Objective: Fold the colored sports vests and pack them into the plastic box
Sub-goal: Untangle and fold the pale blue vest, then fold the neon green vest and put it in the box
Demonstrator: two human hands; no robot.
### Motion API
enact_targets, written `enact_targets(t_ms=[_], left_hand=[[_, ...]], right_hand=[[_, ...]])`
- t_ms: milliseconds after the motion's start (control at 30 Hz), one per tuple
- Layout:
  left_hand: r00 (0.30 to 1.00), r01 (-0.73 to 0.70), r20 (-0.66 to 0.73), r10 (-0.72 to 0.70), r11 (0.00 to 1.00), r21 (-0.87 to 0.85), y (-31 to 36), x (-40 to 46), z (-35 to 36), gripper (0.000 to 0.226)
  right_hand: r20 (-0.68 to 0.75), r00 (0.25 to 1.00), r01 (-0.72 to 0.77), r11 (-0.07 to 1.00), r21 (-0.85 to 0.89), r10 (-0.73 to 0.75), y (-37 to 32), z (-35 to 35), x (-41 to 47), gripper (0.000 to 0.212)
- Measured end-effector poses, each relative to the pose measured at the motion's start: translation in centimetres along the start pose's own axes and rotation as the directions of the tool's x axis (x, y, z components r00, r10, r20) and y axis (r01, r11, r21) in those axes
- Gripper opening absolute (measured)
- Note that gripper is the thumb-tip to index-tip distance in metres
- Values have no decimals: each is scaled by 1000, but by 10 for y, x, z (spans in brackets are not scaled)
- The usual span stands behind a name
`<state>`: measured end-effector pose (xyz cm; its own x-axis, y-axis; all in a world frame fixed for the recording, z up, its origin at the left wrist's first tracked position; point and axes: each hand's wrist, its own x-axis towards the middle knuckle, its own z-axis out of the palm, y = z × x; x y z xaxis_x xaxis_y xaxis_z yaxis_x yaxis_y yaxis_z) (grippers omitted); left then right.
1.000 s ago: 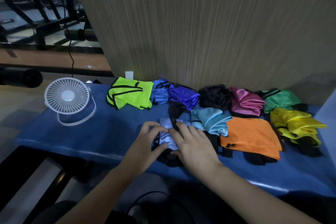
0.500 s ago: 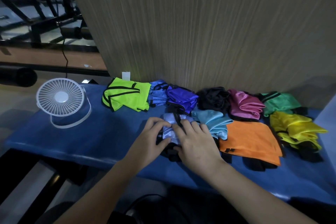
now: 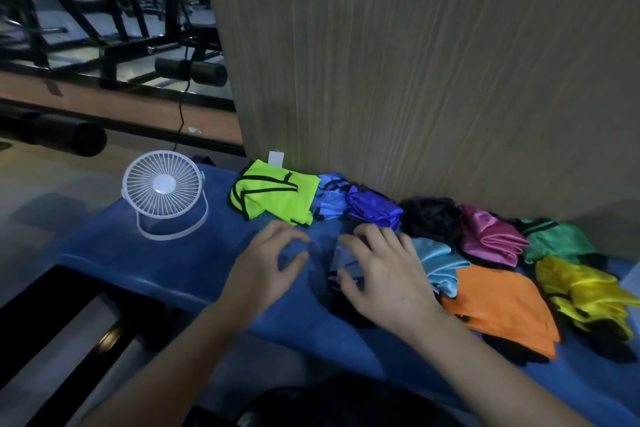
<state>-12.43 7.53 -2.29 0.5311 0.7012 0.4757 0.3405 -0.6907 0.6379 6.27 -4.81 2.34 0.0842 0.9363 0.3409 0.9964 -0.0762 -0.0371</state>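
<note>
Orange vest [image 3: 502, 305], perhaps lilac vest [image 3: 344, 262]

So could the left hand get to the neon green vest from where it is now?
Probably yes: the left hand hovers open over bare blue cloth, and nothing lies between it and the folded neon green vest with black trim just beyond its fingertips.

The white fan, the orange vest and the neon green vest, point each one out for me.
white fan [image 3: 162, 184], head view, on the hub of its round grille.
orange vest [image 3: 502, 305], head view, on the middle of its flat top panel.
neon green vest [image 3: 277, 196], head view, on its folded front.
</note>
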Motion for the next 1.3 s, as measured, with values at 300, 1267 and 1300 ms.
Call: enact_targets(t_ms=[300,1267,1300], left_hand=[[938,319,-163,-305,946,66,-79,70,-32,35],[916,362,-34,-400,860,-359,-85,71,-63,22],[927,348,-22,-374,881,-320,-79,63,-68,21]], right_hand=[[167,985,55,998,-37,-48,-31,31,116,63],[24,999,33,920,390,-46,-78,80,157,41],[2,999,43,874,484,-50,-80,74,147,41]])
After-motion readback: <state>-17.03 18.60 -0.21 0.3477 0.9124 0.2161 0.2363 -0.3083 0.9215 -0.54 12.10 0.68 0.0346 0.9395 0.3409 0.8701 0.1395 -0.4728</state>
